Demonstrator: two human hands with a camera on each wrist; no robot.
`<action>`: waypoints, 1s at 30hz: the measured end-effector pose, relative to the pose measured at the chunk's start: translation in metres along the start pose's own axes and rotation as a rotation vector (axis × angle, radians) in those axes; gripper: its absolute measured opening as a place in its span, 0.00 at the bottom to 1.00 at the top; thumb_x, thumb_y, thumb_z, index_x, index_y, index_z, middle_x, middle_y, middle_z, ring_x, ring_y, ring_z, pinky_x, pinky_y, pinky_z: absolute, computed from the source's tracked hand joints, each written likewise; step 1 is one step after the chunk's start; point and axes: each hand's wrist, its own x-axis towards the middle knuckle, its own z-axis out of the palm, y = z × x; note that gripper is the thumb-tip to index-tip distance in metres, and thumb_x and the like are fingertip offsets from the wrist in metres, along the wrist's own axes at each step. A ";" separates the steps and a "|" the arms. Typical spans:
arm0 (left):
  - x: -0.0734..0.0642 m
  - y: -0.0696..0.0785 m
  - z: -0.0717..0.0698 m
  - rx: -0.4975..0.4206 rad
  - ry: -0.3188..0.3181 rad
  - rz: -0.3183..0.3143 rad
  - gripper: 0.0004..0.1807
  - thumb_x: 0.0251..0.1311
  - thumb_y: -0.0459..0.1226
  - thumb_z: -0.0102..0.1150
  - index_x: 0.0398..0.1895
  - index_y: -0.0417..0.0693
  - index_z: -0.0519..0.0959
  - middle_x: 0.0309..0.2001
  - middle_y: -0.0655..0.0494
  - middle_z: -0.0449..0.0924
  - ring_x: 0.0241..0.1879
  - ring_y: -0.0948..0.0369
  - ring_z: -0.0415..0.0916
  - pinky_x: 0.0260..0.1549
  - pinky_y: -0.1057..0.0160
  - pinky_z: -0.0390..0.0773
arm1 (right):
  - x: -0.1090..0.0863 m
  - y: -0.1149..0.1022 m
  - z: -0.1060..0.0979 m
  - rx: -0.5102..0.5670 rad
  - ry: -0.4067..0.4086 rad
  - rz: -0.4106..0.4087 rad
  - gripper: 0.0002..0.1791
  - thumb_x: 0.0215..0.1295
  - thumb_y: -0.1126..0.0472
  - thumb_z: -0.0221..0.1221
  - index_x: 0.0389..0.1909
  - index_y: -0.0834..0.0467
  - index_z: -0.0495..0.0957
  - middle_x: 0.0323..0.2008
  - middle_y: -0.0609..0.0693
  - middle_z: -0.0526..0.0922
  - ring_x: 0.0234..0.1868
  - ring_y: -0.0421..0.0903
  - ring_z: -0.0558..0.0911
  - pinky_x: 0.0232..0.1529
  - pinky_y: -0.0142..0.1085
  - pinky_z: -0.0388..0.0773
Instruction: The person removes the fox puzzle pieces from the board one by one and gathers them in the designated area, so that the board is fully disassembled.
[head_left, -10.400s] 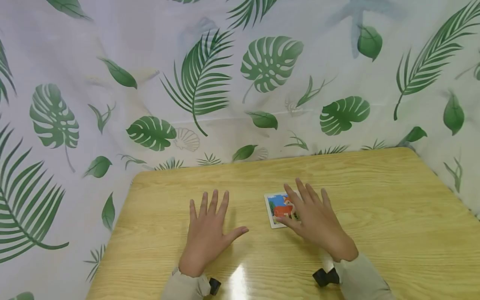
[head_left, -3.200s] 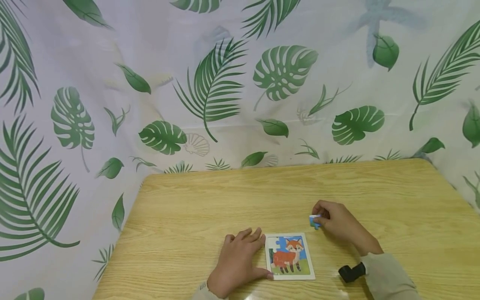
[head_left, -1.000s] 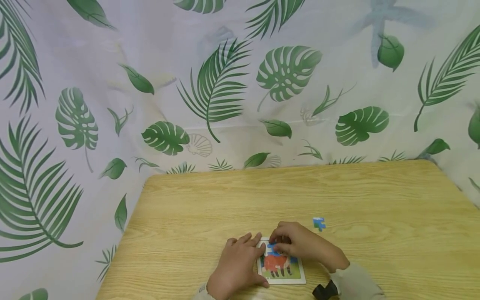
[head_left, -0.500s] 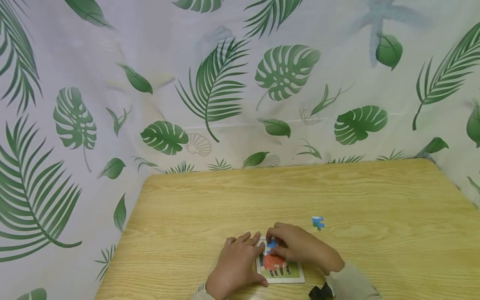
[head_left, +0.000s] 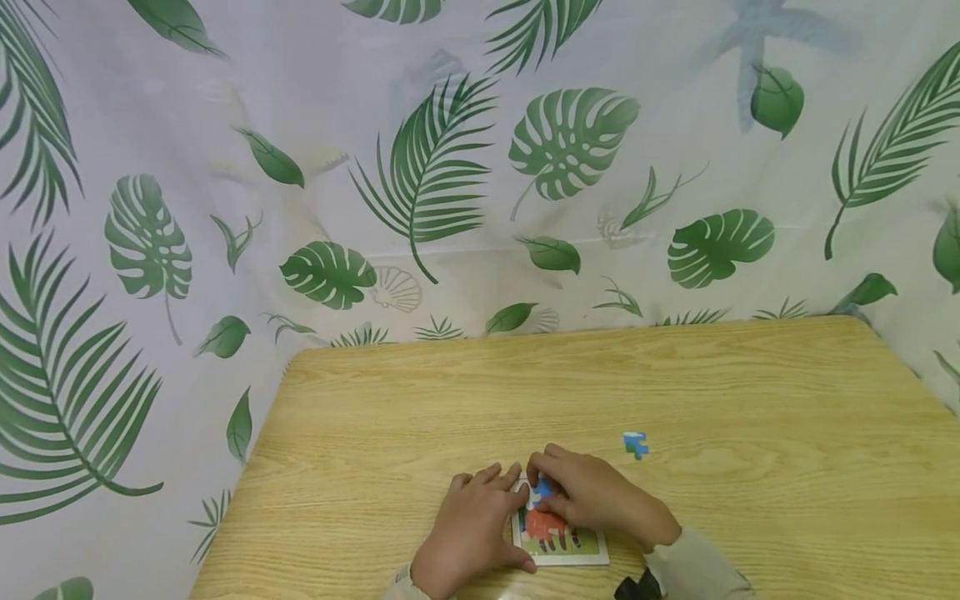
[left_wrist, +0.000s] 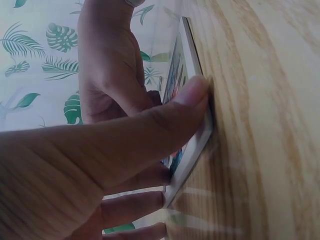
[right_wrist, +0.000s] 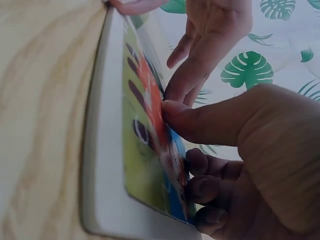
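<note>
A small square fox jigsaw puzzle in a white frame (head_left: 570,562) lies flat on the table between my hands. My left hand (head_left: 468,525) rests along its left side, thumb (left_wrist: 192,92) on the frame near the lower corner and fingers at the far end. Over the upper left of the picture, my right hand (head_left: 600,496) pinches a blue puzzle piece (head_left: 542,488) between thumb and fingers, right at the puzzle surface. In the right wrist view, the right fingertips (right_wrist: 205,190) touch the picture and partly hide it. Another blue-and-green puzzle piece (head_left: 636,444) lies loose beyond the right hand.
The light wood-grain table (head_left: 412,400) extends behind and to both sides of the hands. A white cloth with green leaves (head_left: 450,208) hangs along its back and left. A black device (head_left: 637,586) sits at the right sleeve.
Earlier both hands were spread over the table. Later the right hand left the loose piece and came to the puzzle's upper left, shifting slightly left there. The left hand stays at the frame.
</note>
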 end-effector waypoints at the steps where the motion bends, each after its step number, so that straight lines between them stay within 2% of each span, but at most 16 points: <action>1: 0.000 0.000 0.000 -0.001 0.001 -0.001 0.49 0.37 0.65 0.79 0.67 0.56 0.81 0.72 0.54 0.71 0.70 0.50 0.70 0.59 0.44 0.73 | 0.000 0.000 0.001 -0.004 0.008 0.003 0.11 0.67 0.60 0.68 0.46 0.49 0.77 0.34 0.41 0.71 0.26 0.34 0.68 0.28 0.30 0.69; 7: 0.000 0.000 0.002 -0.007 -0.001 -0.004 0.49 0.37 0.64 0.79 0.67 0.55 0.81 0.72 0.53 0.71 0.70 0.49 0.70 0.60 0.44 0.73 | 0.000 0.001 0.004 -0.007 0.041 0.011 0.12 0.66 0.61 0.70 0.42 0.49 0.76 0.38 0.42 0.68 0.28 0.35 0.69 0.29 0.30 0.70; 12: 0.001 -0.001 0.002 -0.006 0.002 -0.006 0.49 0.37 0.64 0.79 0.67 0.56 0.81 0.72 0.54 0.71 0.70 0.49 0.70 0.60 0.43 0.73 | -0.001 0.003 -0.001 0.018 0.018 0.011 0.11 0.68 0.65 0.66 0.47 0.50 0.79 0.40 0.42 0.71 0.31 0.36 0.71 0.33 0.31 0.72; 16: 0.001 0.000 0.002 -0.008 0.004 -0.004 0.50 0.36 0.64 0.79 0.67 0.55 0.80 0.73 0.54 0.71 0.70 0.49 0.70 0.60 0.43 0.72 | -0.002 0.005 -0.006 0.028 0.011 -0.020 0.12 0.67 0.69 0.64 0.47 0.52 0.81 0.39 0.43 0.71 0.32 0.36 0.70 0.34 0.31 0.72; 23: 0.000 -0.001 0.001 -0.005 -0.005 -0.009 0.50 0.37 0.65 0.78 0.68 0.57 0.80 0.73 0.54 0.70 0.70 0.49 0.69 0.61 0.43 0.72 | 0.000 0.003 -0.002 0.025 0.003 -0.025 0.11 0.67 0.63 0.68 0.47 0.51 0.81 0.39 0.42 0.69 0.28 0.34 0.68 0.29 0.29 0.70; 30: 0.001 -0.001 0.000 -0.002 -0.011 -0.011 0.50 0.37 0.66 0.78 0.68 0.57 0.79 0.73 0.55 0.70 0.71 0.50 0.69 0.61 0.44 0.72 | 0.001 0.002 -0.001 -0.003 0.019 -0.024 0.12 0.66 0.63 0.69 0.46 0.48 0.78 0.38 0.42 0.68 0.27 0.34 0.67 0.28 0.29 0.68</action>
